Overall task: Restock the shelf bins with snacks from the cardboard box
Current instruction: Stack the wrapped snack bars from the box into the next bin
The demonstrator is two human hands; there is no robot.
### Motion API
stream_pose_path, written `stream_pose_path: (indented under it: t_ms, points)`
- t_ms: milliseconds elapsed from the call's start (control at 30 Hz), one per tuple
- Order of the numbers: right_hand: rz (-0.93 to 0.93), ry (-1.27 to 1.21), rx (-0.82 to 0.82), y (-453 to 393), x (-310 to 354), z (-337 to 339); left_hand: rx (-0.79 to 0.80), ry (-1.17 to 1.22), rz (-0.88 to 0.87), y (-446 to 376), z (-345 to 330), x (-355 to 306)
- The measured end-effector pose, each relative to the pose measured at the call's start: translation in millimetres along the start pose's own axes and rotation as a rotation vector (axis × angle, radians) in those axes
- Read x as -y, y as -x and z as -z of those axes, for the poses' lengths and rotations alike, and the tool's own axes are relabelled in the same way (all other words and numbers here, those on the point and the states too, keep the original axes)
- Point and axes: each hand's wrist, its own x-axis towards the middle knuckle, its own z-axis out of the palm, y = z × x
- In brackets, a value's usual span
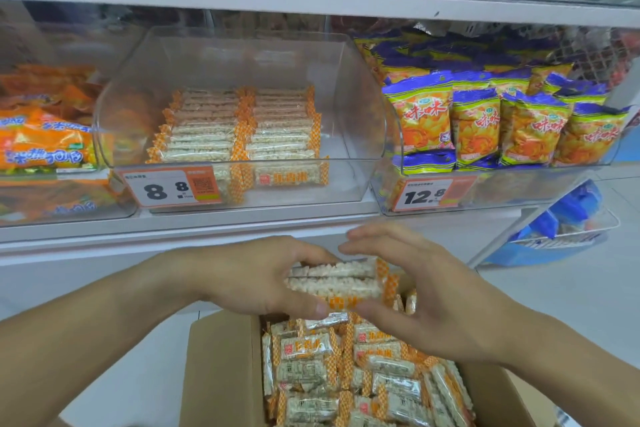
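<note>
Left hand at centre frame, gripping a small stack of rice-cracker packets, fingers curled over the top and thumb under. Right hand just beside it on the right, fingers relaxed and only slightly bent over the stack's far end, thumb under the packets; touching or merely hovering, cannot tell.

Stack held above the cardboard box at lower centre, flaps up, filled with more loose packets in clear wrap with orange-checked ends.

Directly above the hands, at mid frame, a clear shelf bin, partly filled with two neat rows of the same packets toward its left and middle. Price tag reading 8.8 on its front lip.

To the right, a neighbouring bin of yellow-and-purple snack bags with a 12.8 tag. At left, a bin of orange bags.
</note>
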Motion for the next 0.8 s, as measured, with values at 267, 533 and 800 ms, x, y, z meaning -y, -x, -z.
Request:
stream_pose_path:
  t_ms: [267, 533, 800]
  points:
    - [0.086, -0.016, -0.204, -45.1, 25.9, 27.7, -0.6, -0.198, -0.083, 24.2, 34.8, -4.4]
    - [-0.074, 0.199, -0.157, -155.1, 30.2, 80.6, -1.046, -0.575, 0.041, 35.2, 81.3, 44.5]
    - [-0.26, 0.155, 0.244, -223.2, 21.3, 76.6, -1.042, -0.493, -0.028, 33.2, 88.2, 54.1]
